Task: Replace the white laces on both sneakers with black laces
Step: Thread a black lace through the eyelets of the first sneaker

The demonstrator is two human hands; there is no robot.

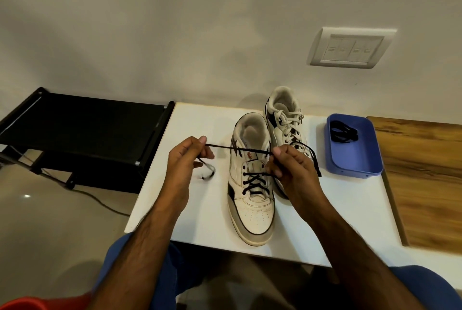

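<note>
Two white sneakers stand on a white table (190, 209). The near sneaker (252, 212) has a black lace (253, 183) crossed through its lower eyelets. My left hand (183, 162) pinches one end of this lace, stretched taut above the shoe. My right hand (290, 167) pinches the other part of the lace beside the eyelets, and its free end hangs to the right. The far sneaker (287, 119) still carries white laces. A blue tray (350, 159) at the right holds another black lace (343, 131).
A black rack (82, 119) stands left of the table. A wooden board (425, 179) lies at the right. A wall switch plate (350, 47) hangs above. My blue-clad knees are under the table's near edge.
</note>
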